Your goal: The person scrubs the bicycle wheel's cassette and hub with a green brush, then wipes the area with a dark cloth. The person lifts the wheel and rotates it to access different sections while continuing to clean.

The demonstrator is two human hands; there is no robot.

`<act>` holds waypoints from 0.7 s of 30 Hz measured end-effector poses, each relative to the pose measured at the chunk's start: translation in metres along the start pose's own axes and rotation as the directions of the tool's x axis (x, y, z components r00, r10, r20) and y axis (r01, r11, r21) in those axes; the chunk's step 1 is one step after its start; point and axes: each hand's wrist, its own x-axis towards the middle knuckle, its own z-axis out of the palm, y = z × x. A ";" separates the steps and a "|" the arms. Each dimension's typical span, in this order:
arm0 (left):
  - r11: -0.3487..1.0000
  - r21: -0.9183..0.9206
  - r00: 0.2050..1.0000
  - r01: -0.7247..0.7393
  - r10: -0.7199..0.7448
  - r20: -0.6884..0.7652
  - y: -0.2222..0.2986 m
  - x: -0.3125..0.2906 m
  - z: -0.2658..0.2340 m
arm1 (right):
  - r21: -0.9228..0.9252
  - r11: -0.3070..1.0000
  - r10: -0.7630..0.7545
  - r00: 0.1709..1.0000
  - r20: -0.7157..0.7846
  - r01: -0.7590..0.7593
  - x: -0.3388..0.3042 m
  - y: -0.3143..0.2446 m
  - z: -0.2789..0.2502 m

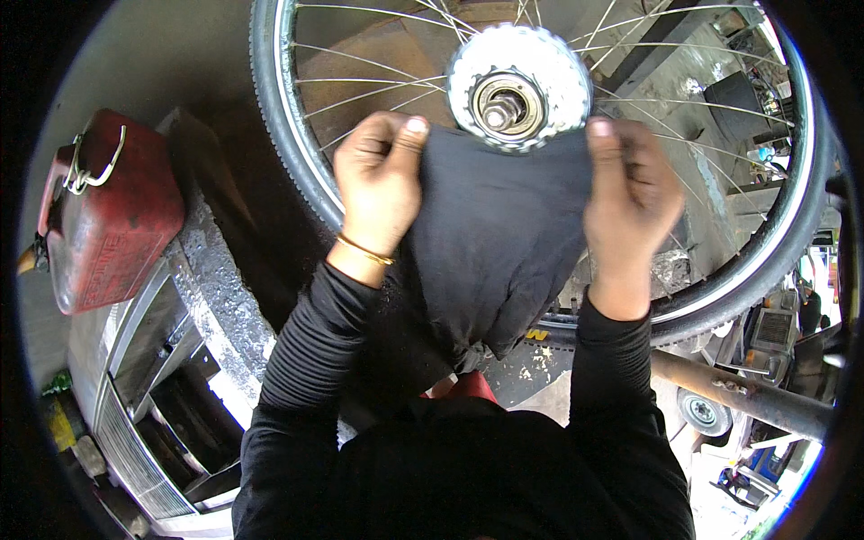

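A dark cloth (pixel 504 225) is stretched between my two hands, its upper edge pressed against the lower rim of a shiny sprocket cluster (pixel 571 72) on a bicycle wheel. My left hand (pixel 382 175) pinches the cloth's left corner with the thumb on top. At the opposite corner my right hand (pixel 625 180), slightly blurred, grips the cloth between thumb and fingers. The axle end (pixel 499 112) sticks out of the hub toward me. Spokes run out from the hub to the rim and black tire (pixel 720 301). The cloth's lower part hangs bunched and hides some of the wheel.
At the left stands a red plastic jerrycan (pixel 126 229) with a wire on its handle, beside a worn concrete ledge (pixel 211 270). A rusty metal pipe (pixel 742 391) crosses the lower right. Farther right are a small wheel (pixel 702 411) and cluttered machine parts.
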 end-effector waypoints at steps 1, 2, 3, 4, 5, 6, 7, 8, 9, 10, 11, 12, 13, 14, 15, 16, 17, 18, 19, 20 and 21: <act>1.000 0.017 0.999 0.020 -0.021 0.045 0.006 -0.005 0.003 | 0.061 0.998 0.032 0.998 -0.057 -0.029 0.003 -0.001 -0.003; 0.998 0.037 0.997 -0.057 0.055 0.055 0.012 -0.012 0.012 | 0.117 0.992 0.070 0.991 -0.114 -0.057 0.005 -0.002 -0.009; 0.999 0.013 0.997 -0.050 0.049 0.066 0.012 -0.014 0.014 | 0.141 0.987 0.099 0.988 -0.118 -0.082 0.007 0.000 -0.014; 0.999 -0.010 0.996 -0.043 0.043 0.076 0.011 -0.015 0.015 | 0.080 0.994 0.085 0.994 -0.073 -0.079 0.006 -0.002 -0.011; 1.000 0.000 0.998 -0.019 0.019 0.059 0.001 -0.009 0.008 | 0.019 0.997 0.076 0.997 -0.030 -0.075 0.002 -0.005 -0.007; 1.000 0.007 0.999 0.002 -0.002 0.042 -0.004 0.002 0.000 | -0.044 0.997 0.067 0.998 0.011 -0.066 0.000 -0.006 -0.002; 1.000 0.013 0.999 0.022 -0.022 0.026 -0.004 0.003 -0.004 | 0.046 0.999 0.008 0.999 0.046 -0.011 -0.004 0.001 0.004; 0.998 0.058 0.999 -0.002 0.000 0.032 -0.005 0.005 -0.009 | 0.033 0.999 0.019 1.000 0.024 -0.019 -0.003 0.000 0.005; 0.999 0.039 1.000 -0.018 0.017 0.027 -0.005 0.004 -0.007 | 0.019 0.999 0.029 1.000 0.002 -0.029 -0.002 -0.002 0.002; 0.999 0.021 0.999 -0.034 0.033 0.021 -0.003 0.000 -0.001 | 0.005 0.999 0.039 0.999 -0.021 -0.039 -0.001 -0.002 -0.001; 0.998 0.059 0.998 0.014 -0.018 0.062 0.013 -0.009 0.006 | 0.042 0.995 0.093 0.993 -0.075 -0.090 0.002 0.001 -0.009; 0.998 -0.037 0.996 -0.054 0.056 0.068 0.010 -0.016 0.014 | 0.122 0.989 0.103 0.985 -0.141 -0.086 0.006 0.002 -0.012; 0.999 0.001 0.997 -0.032 0.032 0.068 0.012 -0.013 0.011 | 0.057 0.993 0.108 0.989 -0.103 -0.103 0.006 0.002 -0.011; 0.999 0.046 0.998 -0.008 0.005 0.064 0.014 -0.010 0.007 | -0.003 0.993 0.119 0.991 -0.062 -0.119 0.004 0.002 -0.011; 0.999 0.029 0.998 -0.018 0.016 0.057 0.004 0.001 0.001 | 0.026 0.996 0.087 0.996 -0.026 -0.087 0.000 0.001 -0.005; 1.000 0.014 0.998 0.003 -0.004 0.058 0.001 0.002 -0.002 | 0.055 0.997 0.054 0.998 0.009 -0.055 -0.004 -0.001 0.002; 1.000 0.022 0.998 0.004 -0.005 0.055 0.000 0.002 -0.003 | 0.055 0.995 0.080 0.997 0.008 -0.080 -0.005 0.000 0.005; 1.000 0.031 0.999 0.005 -0.006 0.052 0.000 0.001 -0.001 | 0.043 0.997 0.071 0.997 -0.034 -0.070 -0.004 0.001 0.002; 1.000 0.014 0.998 0.007 -0.008 0.055 0.003 -0.005 0.006 | 0.032 0.998 0.061 0.995 -0.075 -0.059 0.000 0.003 -0.006; 1.000 -0.001 0.998 0.011 -0.011 0.059 0.012 -0.013 0.014 | 0.020 0.999 0.053 0.992 -0.115 -0.051 0.003 0.004 -0.012; 1.000 -0.013 0.996 -0.027 0.028 0.083 0.008 -0.018 0.017 | 0.142 0.984 0.134 0.977 -0.166 -0.111 0.006 0.003 -0.014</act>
